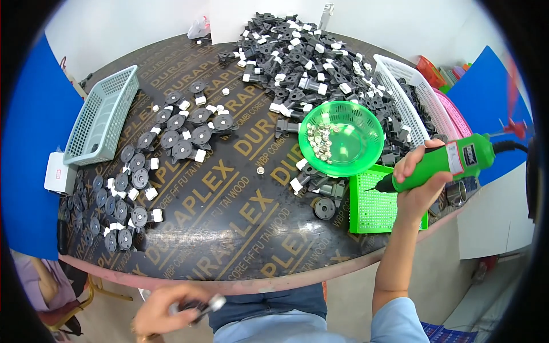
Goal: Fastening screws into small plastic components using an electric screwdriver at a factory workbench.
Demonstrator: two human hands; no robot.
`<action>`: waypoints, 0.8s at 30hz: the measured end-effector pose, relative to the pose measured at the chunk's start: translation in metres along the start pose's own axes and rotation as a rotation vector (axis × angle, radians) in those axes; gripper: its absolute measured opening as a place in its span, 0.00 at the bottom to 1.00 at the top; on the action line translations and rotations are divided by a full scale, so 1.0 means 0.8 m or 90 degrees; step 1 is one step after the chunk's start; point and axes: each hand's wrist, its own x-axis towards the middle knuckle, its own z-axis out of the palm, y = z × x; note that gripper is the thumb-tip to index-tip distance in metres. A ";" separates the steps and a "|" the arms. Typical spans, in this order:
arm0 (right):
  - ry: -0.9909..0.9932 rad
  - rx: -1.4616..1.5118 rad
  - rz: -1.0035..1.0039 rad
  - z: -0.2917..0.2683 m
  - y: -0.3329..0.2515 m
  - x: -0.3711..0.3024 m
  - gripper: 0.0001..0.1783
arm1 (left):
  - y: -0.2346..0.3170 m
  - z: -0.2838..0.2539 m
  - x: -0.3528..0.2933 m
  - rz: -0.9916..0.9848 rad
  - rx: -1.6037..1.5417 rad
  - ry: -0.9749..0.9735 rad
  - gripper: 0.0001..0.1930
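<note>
In my right hand (421,188) is a green electric screwdriver (469,158), held level with its thin bit pointing left over a green perforated tray (372,214). My left hand (163,311) is below the table's front edge, near my lap. Its fingers are closed round a small black plastic part (198,309) with a white end, partly hidden by the fingers. Just beyond the screwdriver bit sits a green round basket (363,148) with small shiny metal pieces (321,144) gathered at its left side. One black round-based part (324,208) lies left of the tray.
A large heap of black parts with white ends (309,63) covers the far side. Several round-based parts (182,148) lie in groups on the left. A pale green basket (106,123) stands far left, a white basket (400,74) at right. A cable (512,147) trails from the screwdriver.
</note>
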 end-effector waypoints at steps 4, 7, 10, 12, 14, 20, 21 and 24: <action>0.006 -0.021 -0.032 -0.012 0.026 0.001 0.40 | -0.101 -0.027 -0.111 -0.325 -0.030 0.200 0.14; -0.004 -0.028 -0.031 -0.012 0.029 0.000 0.40 | -0.235 -0.028 -0.136 -0.433 0.174 0.361 0.14; -0.019 -0.038 -0.025 -0.015 0.029 -0.001 0.40 | -0.354 -0.005 -0.145 -0.380 0.413 0.534 0.13; -0.023 -0.031 -0.025 -0.012 0.034 -0.001 0.39 | -0.441 0.001 -0.161 -0.400 0.363 0.559 0.17; -0.018 -0.024 -0.017 -0.012 0.036 0.000 0.39 | -0.457 0.018 -0.155 -0.328 0.267 0.612 0.27; -0.036 -0.049 -0.013 -0.011 0.041 -0.001 0.39 | -0.401 -0.001 -0.152 -0.142 0.525 0.587 0.27; -0.037 -0.042 -0.011 -0.011 0.040 -0.002 0.39 | -0.360 -0.010 -0.152 -0.161 0.469 0.559 0.23; -0.023 -0.051 -0.015 -0.017 0.040 -0.003 0.39 | -0.191 -0.024 -0.124 -0.266 0.148 0.386 0.15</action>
